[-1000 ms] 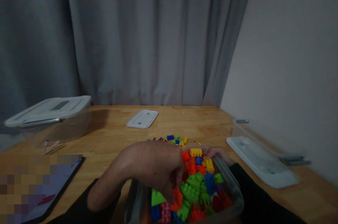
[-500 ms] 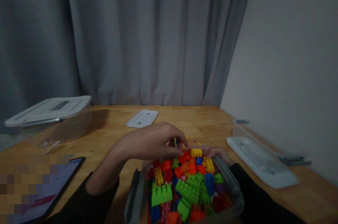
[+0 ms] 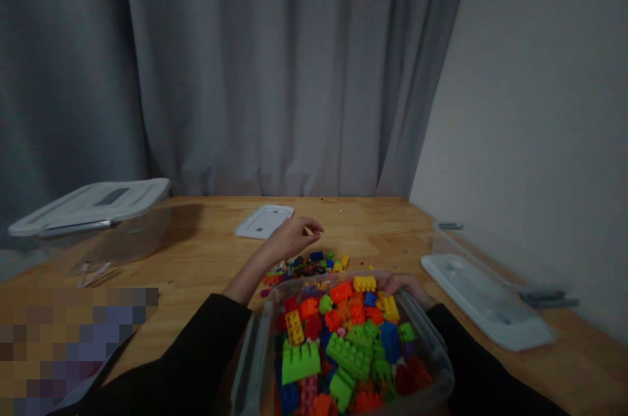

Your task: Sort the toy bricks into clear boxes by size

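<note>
A clear plastic box full of toy building bricks in green, red, orange, yellow and blue stands right in front of me. My right hand grips its far right corner, fingers over the rim, partly hidden by the box. Beyond the box, my left hand hovers above a loose pile of bricks on the table. Its thumb and fingers are apart and slightly bent, and nothing shows between them.
A small white lid lies farther back on the wooden table. To the left is a lidded clear box, with a tablet-like device nearer me. At right, an opened clear box has a white lid beside it.
My left hand has moved from above the near box forward and left, over the loose bricks, uncovering more of the pile. My right hand stays on the box corner.
</note>
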Available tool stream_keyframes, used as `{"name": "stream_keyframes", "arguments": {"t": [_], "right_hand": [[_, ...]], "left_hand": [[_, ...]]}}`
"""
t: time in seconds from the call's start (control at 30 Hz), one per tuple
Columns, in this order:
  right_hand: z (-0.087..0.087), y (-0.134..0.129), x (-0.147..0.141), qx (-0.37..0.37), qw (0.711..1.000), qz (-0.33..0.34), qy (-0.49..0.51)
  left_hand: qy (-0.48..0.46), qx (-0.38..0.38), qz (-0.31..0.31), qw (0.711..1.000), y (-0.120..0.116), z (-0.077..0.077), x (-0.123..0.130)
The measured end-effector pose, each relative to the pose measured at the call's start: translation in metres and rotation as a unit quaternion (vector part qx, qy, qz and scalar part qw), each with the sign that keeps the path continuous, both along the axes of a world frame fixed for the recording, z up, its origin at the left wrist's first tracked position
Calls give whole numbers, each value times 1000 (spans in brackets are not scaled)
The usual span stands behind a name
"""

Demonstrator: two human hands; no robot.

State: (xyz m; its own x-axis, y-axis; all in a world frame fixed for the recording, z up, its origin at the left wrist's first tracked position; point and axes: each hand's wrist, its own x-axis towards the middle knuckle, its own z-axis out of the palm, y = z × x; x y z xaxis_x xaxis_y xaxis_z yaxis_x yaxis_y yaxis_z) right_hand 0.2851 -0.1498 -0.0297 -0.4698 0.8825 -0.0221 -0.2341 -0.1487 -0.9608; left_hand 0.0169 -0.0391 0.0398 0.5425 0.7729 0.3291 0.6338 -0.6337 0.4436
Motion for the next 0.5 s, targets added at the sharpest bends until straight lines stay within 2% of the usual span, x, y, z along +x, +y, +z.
{"name": "stream_keyframes", "arguments": {"t": [0.1,0.23,0.33,0.5], "right_hand": [[-2,3,-1,-42,997,57,41],[1,2,-1,-52,997,45,32],[4,0,-1,-50,996,60,48],[2,1,1,-45,996,65,50]], "left_hand": [[26,-4,27,999,15,-29,-1],[70,-1,64,995,24,-57,-5],[97,1,82,992,26,-69,-5],[125,0,98,987,26,-79,-5]]}}
